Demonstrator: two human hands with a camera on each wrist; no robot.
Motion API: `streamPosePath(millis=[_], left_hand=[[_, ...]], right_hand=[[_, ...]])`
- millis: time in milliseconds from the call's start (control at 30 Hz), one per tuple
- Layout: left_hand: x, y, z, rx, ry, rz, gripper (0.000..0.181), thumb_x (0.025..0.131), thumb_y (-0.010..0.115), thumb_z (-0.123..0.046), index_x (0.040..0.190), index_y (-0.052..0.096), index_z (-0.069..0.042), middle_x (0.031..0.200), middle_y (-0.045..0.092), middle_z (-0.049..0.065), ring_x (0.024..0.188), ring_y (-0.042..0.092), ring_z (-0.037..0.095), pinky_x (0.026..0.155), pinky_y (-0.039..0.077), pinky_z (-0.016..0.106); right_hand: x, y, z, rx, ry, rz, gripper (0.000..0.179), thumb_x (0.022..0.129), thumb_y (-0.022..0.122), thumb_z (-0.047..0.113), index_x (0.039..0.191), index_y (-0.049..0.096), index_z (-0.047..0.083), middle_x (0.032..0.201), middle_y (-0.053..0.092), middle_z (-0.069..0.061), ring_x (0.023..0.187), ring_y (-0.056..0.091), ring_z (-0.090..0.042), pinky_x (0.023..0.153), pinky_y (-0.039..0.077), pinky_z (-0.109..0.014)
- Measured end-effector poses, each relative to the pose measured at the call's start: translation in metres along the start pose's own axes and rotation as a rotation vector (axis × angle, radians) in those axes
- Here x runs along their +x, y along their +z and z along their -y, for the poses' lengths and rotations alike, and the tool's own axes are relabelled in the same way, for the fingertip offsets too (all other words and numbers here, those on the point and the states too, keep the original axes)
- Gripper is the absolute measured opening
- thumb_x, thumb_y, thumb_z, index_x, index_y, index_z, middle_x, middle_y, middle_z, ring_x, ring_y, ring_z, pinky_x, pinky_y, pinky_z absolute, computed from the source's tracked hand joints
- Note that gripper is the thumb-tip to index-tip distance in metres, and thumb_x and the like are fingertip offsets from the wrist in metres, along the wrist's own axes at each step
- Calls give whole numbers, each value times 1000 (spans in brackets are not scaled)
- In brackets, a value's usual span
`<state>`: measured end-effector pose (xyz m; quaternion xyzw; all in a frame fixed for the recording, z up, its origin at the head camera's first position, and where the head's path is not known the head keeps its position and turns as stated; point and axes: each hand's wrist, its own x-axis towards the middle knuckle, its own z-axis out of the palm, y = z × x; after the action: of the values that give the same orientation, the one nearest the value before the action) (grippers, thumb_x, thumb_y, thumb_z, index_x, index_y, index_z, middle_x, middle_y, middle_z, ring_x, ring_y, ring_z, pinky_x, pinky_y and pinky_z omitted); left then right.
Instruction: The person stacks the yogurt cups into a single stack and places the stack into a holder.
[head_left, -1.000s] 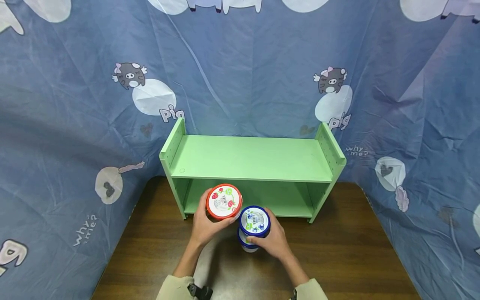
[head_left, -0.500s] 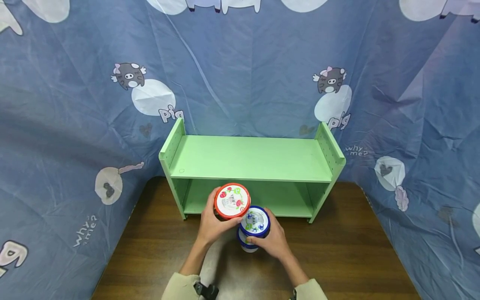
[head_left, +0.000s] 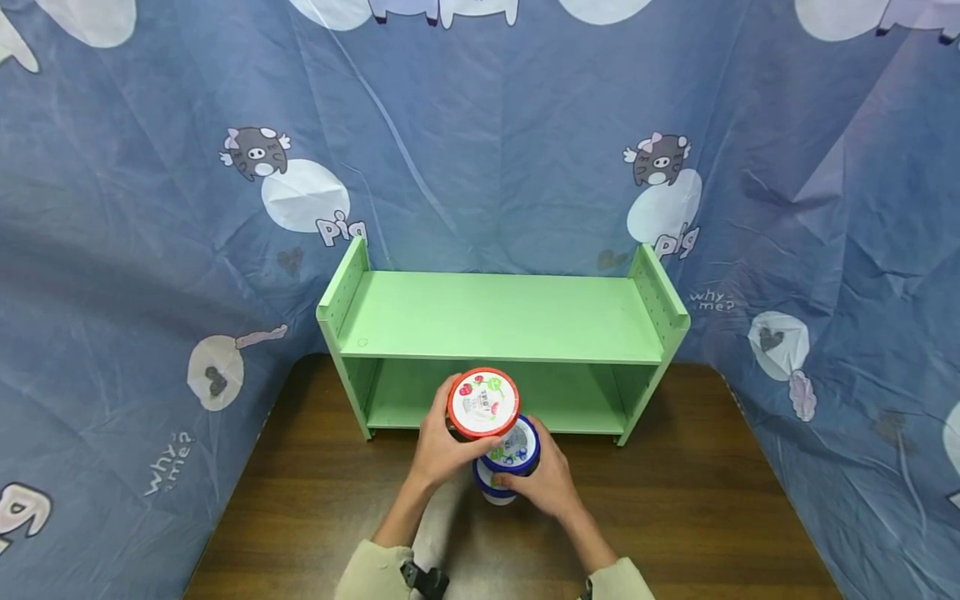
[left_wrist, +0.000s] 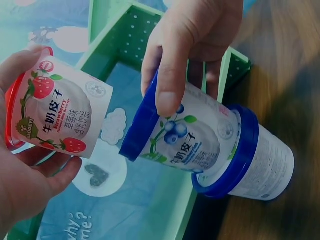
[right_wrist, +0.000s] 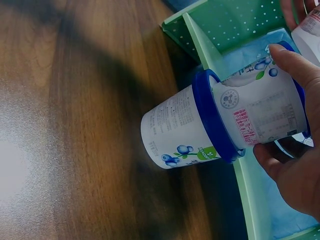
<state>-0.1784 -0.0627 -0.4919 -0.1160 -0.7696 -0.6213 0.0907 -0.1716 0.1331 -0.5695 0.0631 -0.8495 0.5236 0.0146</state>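
the left grip [head_left: 442, 450] curls round a red-lidded strawberry cup [head_left: 483, 404], held above and just beside the right grip [head_left: 551, 479]. that one clasps the upper blue-lidded blueberry cup [left_wrist: 185, 142], apart from the red one. directly under it sits a lower blue-lidded cup [left_wrist: 267, 165], over the brown counter [head_left: 675, 517]. beyond both grips stands a green shelf [head_left: 502, 317].
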Motion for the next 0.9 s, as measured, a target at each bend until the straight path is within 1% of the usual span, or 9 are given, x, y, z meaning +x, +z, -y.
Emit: streamPosePath(millis=[100, 167, 300, 400, 567, 633, 767, 900], left_hand=[[1, 3, -1, 11, -7, 9, 102, 65, 93, -20, 151, 38, -13, 135, 61, 12, 118, 58, 26, 101, 49, 47], [1, 5, -2, 18, -11, 17, 102, 66, 93, -20, 151, 38, -11, 135, 61, 14, 118, 58, 28, 100, 49, 49], [1, 9, -2, 24, -29, 32, 101, 66, 92, -19, 151, 38, -10, 135, 60, 15, 118, 58, 29, 100, 49, 49], [2, 12, -2, 21, -47, 39, 101, 65, 92, -20, 150, 39, -12, 135, 60, 14, 119, 58, 28, 101, 48, 49], [2, 15, -1, 25, -55, 51, 102, 66, 93, -23, 151, 38, -9, 134, 61, 14, 119, 59, 29, 101, 48, 50], [2, 16, 0, 23, -56, 58, 102, 66, 93, -23, 151, 37, -8, 133, 62, 14, 118, 59, 29, 101, 49, 50], [3, 19, 2, 21, -65, 73, 101, 67, 92, -23, 151, 38, -10, 133, 62, 14, 119, 59, 28, 101, 49, 50], [3, 21, 4, 20, -71, 85, 101, 66, 92, -22, 151, 38, -10, 134, 61, 15, 118, 60, 28, 102, 49, 49]], right_hand=[[0, 0, 0, 12, 0, 4, 104, 66, 93, 32, 152, 36, 16, 136, 57, -11, 122, 59, -30, 98, 52, -53], [0, 0, 0, 11, 3, 8, 104, 67, 93, 33, 152, 34, 18, 138, 56, -12, 123, 58, -31, 98, 53, -54], [-1, 0, 0, 6, 16, 8, 106, 67, 92, 35, 153, 32, 19, 140, 55, -13, 124, 57, -32, 99, 52, -54], [0, 0, -1, 3, 12, -3, 107, 67, 92, 35, 153, 33, 18, 140, 55, -14, 124, 57, -32, 100, 52, -53], [-1, 0, -1, -7, 3, -15, 108, 67, 92, 34, 154, 32, 14, 141, 54, -16, 124, 57, -34, 100, 51, -55], [-1, 0, 0, -9, 7, -15, 109, 67, 92, 35, 154, 31, 12, 141, 54, -17, 125, 57, -35, 101, 51, -56], [-2, 0, 1, -10, 13, -14, 108, 68, 92, 34, 153, 31, 10, 140, 54, -18, 124, 57, -36, 100, 51, -57], [-2, 1, 1, 0, 25, -15, 107, 66, 93, 34, 152, 33, 11, 139, 55, -17, 124, 58, -35, 101, 51, -57]])
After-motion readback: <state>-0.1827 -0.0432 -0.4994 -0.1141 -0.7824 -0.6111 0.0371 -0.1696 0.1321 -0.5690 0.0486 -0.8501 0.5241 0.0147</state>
